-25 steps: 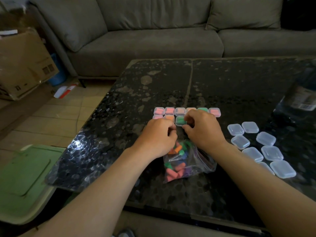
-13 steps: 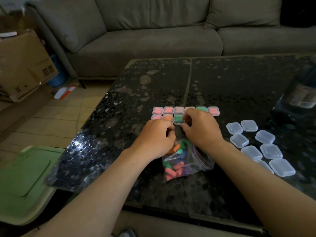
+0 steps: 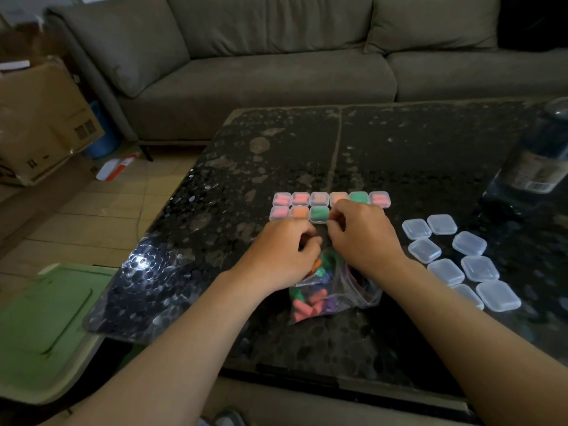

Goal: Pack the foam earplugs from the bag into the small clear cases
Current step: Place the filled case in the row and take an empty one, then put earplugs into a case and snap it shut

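A clear zip bag [image 3: 325, 295] of mixed-colour foam earplugs lies on the dark table [image 3: 415, 155], its mouth under my hands. My left hand [image 3: 281, 252] is curled over the bag's mouth and grips it. My right hand [image 3: 364, 238] is curled, and its fingertips pinch the right edge of a closed case holding green earplugs [image 3: 318, 214]. That case ends a short near row of filled cases [image 3: 289, 213]. A longer row of filled cases [image 3: 319, 198] lies behind it. Several empty clear cases [image 3: 461, 261] sit to the right.
A dark bottle with a label [image 3: 541, 161] stands at the table's right edge. A grey sofa [image 3: 276, 75] runs along behind the table. Left of the table are a cardboard box [image 3: 43, 118] and a green lid [image 3: 40, 318] on the tiled floor.
Both hands stay at the bag's mouth and the green case with only slight finger shifts. The case lies a little more exposed than before.
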`<action>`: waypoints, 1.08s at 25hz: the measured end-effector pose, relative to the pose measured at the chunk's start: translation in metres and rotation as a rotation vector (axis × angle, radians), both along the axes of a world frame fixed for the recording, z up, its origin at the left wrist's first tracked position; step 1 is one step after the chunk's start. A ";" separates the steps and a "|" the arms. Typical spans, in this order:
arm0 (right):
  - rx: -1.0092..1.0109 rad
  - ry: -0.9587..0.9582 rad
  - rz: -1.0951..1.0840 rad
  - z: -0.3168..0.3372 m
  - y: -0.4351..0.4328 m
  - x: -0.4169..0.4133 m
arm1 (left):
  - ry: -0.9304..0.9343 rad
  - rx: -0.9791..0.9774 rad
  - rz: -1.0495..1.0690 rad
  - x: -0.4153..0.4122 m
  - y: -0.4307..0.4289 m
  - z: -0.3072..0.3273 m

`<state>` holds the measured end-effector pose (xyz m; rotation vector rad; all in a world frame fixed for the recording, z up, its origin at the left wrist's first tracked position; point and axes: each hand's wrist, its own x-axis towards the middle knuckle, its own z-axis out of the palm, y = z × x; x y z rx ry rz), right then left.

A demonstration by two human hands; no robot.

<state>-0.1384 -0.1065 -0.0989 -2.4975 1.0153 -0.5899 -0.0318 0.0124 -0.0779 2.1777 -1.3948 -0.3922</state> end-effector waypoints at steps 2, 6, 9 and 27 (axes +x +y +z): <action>0.004 0.026 0.005 0.002 0.005 -0.006 | 0.002 0.013 -0.033 -0.003 0.001 0.000; 0.019 0.049 -0.001 0.011 0.012 -0.026 | -0.011 0.033 -0.066 -0.010 -0.001 -0.002; 0.016 0.134 -0.050 0.023 0.009 -0.050 | -0.016 0.008 -0.077 -0.018 -0.005 -0.002; 0.034 0.342 -0.319 0.030 -0.009 -0.094 | -0.022 0.025 -0.145 -0.055 -0.028 -0.008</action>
